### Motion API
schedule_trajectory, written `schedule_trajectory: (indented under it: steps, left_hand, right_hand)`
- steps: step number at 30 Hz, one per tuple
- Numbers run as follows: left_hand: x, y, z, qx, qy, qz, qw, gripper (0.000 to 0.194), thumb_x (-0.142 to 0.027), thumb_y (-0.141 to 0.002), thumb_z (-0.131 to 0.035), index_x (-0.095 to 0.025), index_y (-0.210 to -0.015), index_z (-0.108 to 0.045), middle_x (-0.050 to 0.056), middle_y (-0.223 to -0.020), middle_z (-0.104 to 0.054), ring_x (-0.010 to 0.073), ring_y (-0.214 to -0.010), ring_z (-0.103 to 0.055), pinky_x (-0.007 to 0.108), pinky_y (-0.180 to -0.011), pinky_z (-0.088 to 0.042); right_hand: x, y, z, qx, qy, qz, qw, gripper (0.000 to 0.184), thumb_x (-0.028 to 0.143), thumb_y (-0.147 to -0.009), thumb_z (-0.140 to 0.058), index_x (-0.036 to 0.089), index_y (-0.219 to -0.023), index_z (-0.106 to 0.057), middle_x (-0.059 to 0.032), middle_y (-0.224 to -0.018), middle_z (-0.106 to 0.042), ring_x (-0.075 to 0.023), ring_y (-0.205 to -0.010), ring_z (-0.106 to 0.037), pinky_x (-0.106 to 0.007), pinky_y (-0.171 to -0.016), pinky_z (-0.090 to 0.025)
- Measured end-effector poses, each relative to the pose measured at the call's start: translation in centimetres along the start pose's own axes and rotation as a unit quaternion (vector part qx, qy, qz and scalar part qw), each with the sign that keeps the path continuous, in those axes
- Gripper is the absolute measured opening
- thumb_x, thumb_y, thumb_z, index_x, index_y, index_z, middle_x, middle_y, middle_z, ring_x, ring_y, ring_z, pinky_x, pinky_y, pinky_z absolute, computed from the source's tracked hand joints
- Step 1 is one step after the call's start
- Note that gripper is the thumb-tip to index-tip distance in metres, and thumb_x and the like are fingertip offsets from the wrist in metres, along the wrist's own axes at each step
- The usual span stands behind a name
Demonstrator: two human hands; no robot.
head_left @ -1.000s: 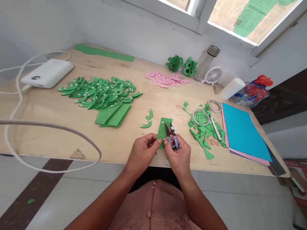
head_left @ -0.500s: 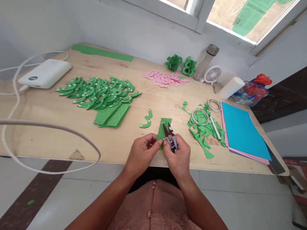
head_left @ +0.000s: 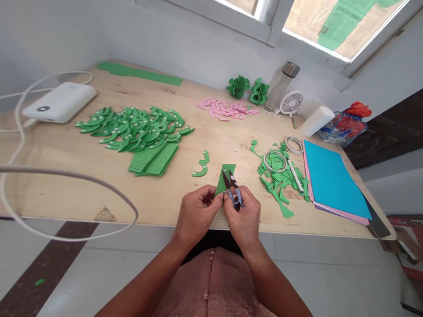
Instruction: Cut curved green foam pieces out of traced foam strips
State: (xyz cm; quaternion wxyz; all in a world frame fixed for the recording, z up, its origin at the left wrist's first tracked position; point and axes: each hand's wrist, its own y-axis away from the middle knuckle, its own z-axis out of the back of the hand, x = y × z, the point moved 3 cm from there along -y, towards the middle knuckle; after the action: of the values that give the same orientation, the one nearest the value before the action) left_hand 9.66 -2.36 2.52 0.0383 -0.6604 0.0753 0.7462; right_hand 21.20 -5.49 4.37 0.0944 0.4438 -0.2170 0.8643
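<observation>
My left hand (head_left: 198, 211) pinches the edge of a small green paper rectangle (head_left: 228, 168) at the table's front. In my right hand (head_left: 244, 215) are small thread snips (head_left: 235, 193) with dark blades and blue-grey handles. The blades are parted and lie over the paper, pointing away from me. My thumbs nearly meet at a small white spot on the paper; the fingertips partly hide it. Just left of the paper lies a cut, curved green piece (head_left: 202, 165) with white patches.
A heap of curved green pieces (head_left: 132, 127) and marked green rectangles (head_left: 153, 158) lie left. At right are green scraps (head_left: 280, 176), tape rolls (head_left: 294, 145), a white pen (head_left: 295, 175) and blue sheets (head_left: 333, 180). A white cable (head_left: 132, 204) loops near the front left.
Both hands stay at the paper, with slight finger movement. The snips have shifted slightly left over it. The whole view has drifted a little.
</observation>
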Motion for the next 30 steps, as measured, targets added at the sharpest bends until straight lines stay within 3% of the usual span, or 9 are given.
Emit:
schedule_trajectory:
  steps: [9,14,23,30]
  left_hand:
    - [-0.27,-0.29,0.19,-0.005,0.0,-0.001,1.0,0.015,-0.028,-0.076,-0.062,-0.016,-0.069,-0.067,-0.001,-0.063,-0.064,0.0128,-0.06,-0.055,0.023,-0.059,-0.043]
    - [-0.28,-0.34,0.21,0.0,0.001,-0.002,1.0,0.014,-0.028,-0.075,-0.062,-0.016,-0.069,-0.067,-0.002,-0.063,-0.065,0.0126,-0.061,-0.054,0.023,-0.06,-0.043]
    - [-0.66,-0.33,0.01,-0.007,0.003,0.0,1.0,0.014,-0.027,-0.074,-0.062,-0.016,-0.066,-0.066,-0.002,-0.061,-0.065,0.0128,-0.059,-0.056,0.023,-0.059,-0.044]
    - [-0.8,-0.18,0.05,-0.014,0.018,0.003,1.0,0.011,-0.025,-0.072,-0.063,-0.017,-0.067,-0.068,-0.001,-0.063,-0.067,0.0137,-0.06,-0.058,0.023,-0.061,-0.047]
  right_hand:
    - [-0.54,0.59,-0.24,0.01,-0.071,-0.07,0.995,0.019,0.026,-0.081,-0.057,0.018,-0.065,-0.054,0.0054,-0.055,-0.047,-0.01,-0.05,-0.041,-0.022,-0.048,-0.032]
    - [-0.6,0.57,-0.22,0.007,-0.083,-0.072,0.994,0.021,0.027,-0.082,-0.057,0.018,-0.063,-0.052,0.006,-0.053,-0.046,-0.0095,-0.049,-0.04,-0.021,-0.047,-0.033]
    - [-0.25,0.49,0.19,-0.013,-0.012,-0.013,1.0,0.019,0.022,-0.082,-0.056,0.018,-0.063,-0.054,0.0048,-0.053,-0.048,-0.0104,-0.049,-0.042,-0.022,-0.048,-0.034]
    - [0.09,0.62,0.28,-0.025,0.06,0.079,0.995,0.018,0.021,-0.086,-0.051,0.018,-0.072,-0.061,0.001,-0.057,-0.057,-0.0122,-0.05,-0.048,-0.024,-0.052,-0.038]
